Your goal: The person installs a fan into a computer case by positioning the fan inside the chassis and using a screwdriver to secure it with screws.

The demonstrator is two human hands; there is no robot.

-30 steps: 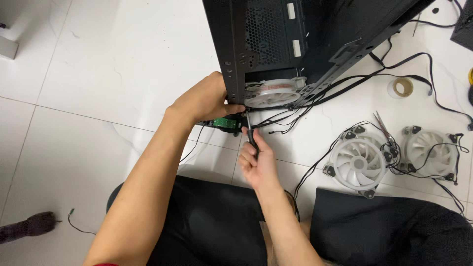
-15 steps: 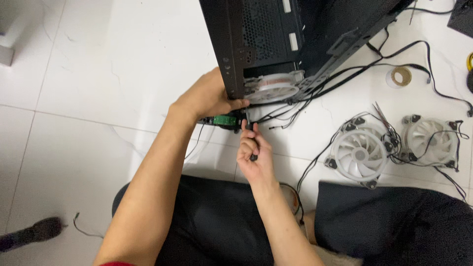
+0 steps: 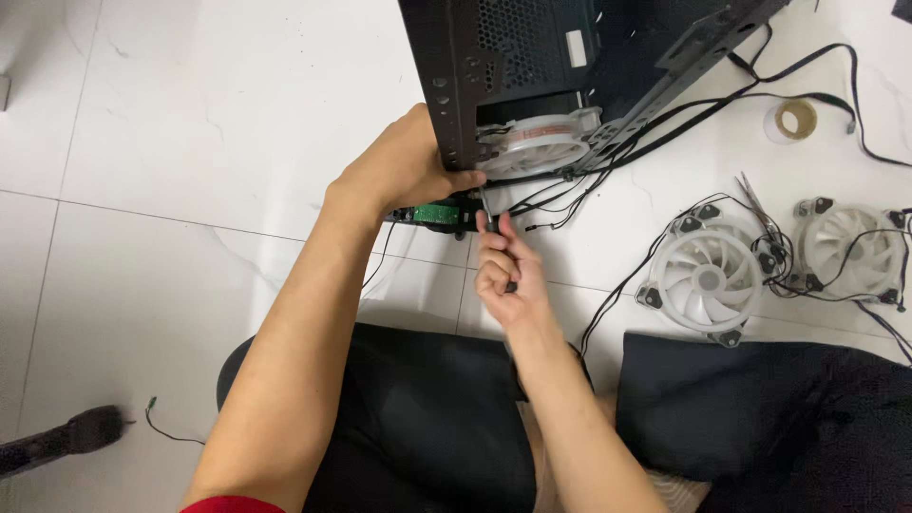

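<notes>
A black computer case [image 3: 532, 66] lies on the white tiled floor in front of me. My left hand [image 3: 404, 166] grips its near left corner, fingers curled under the edge. My right hand [image 3: 508, 271] holds a screwdriver [image 3: 489, 228] upright, its tip at the case's lower edge, right by a white fan [image 3: 541, 147] mounted inside. A small green circuit board [image 3: 437, 214] lies on the floor just under my left hand. Black cables [image 3: 560, 195] trail from the case past my right hand.
Two loose white fans [image 3: 708, 280] [image 3: 850, 252] with tangled black cables lie on the floor at the right. A roll of tape [image 3: 793, 119] sits behind them. My legs in black fabric fill the bottom. A dark object [image 3: 62, 442] lies at the lower left.
The view has shifted slightly, so the case sits a little higher and further left. Both hands stay at the case's corner, the right still holding the screwdriver.
</notes>
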